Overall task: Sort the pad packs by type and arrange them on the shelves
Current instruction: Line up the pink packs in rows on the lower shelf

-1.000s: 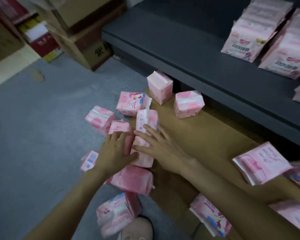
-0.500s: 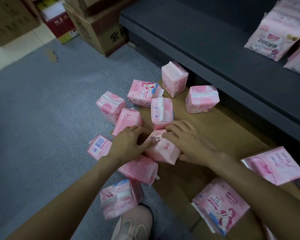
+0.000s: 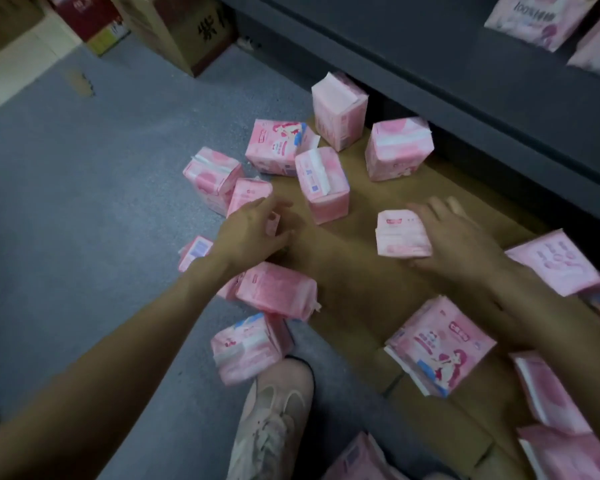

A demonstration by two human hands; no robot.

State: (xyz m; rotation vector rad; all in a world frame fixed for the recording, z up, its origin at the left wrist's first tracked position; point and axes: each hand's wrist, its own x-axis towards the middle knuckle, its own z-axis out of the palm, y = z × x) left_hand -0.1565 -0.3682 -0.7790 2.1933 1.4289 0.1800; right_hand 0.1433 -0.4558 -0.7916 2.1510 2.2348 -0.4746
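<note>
Gripping now: my right hand (image 3: 465, 244) holds a small pink pad pack (image 3: 400, 233), soft crinkled plastic, squarish; thumb under its near edge, fingers over the far side, low above the flattened cardboard (image 3: 368, 306).
Left hand: I see my left hand (image 3: 250, 233) with loosely curled fingers among the packs, touching a slim pink pack (image 3: 248, 195); a firm hold I cannot tell.
Between the hands: an upright blocky pack (image 3: 323, 185) with a white folded seam on top.
Beyond the right hand: a plump cube-like pack (image 3: 397, 148) and a tall one (image 3: 338, 110), then the dark matte shelf (image 3: 430, 64).
On that shelf: flat glossy packs (image 3: 537, 15), far right.
Near my left wrist: a pillowy pack (image 3: 276, 291) on grey carpet (image 3: 84, 202).
Below: a pale shoe (image 3: 274, 414).
</note>
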